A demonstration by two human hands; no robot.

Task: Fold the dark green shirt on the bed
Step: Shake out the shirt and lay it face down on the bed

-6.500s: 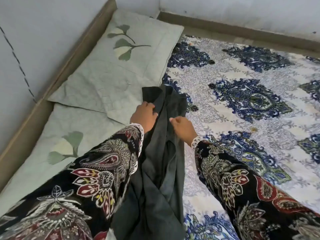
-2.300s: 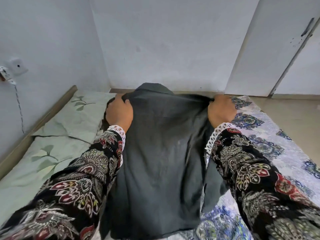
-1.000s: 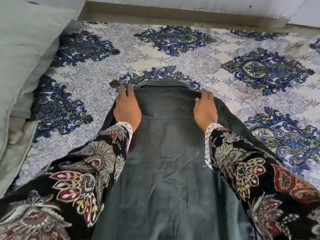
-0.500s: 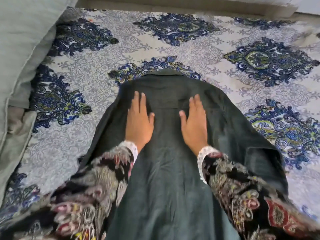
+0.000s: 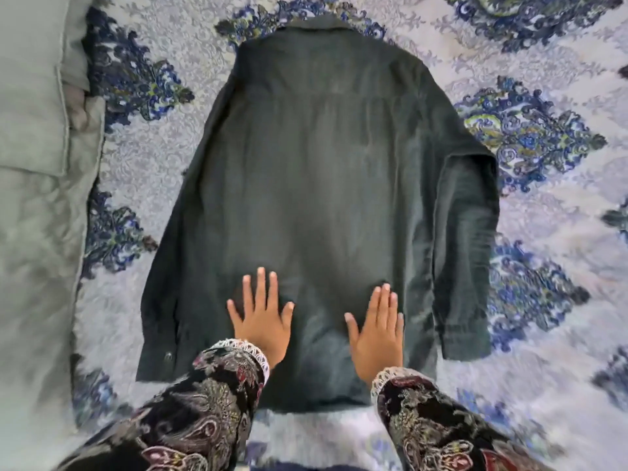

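Shirt fabric fills the middle of the frame: your dark green shirt (image 5: 326, 185) lies back-up on the patterned bedsheet (image 5: 543, 232), collar toward the top. Your left hand (image 5: 261, 321) and right hand (image 5: 377, 331) press flat on its lower part, fingers spread, gripping nothing. Grey-green pillows (image 5: 37, 164) line the left edge.

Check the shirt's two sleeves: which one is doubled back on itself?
The right sleeve: it bends at the elbow, cuff lying near the right hand. The left sleeve runs straight down.
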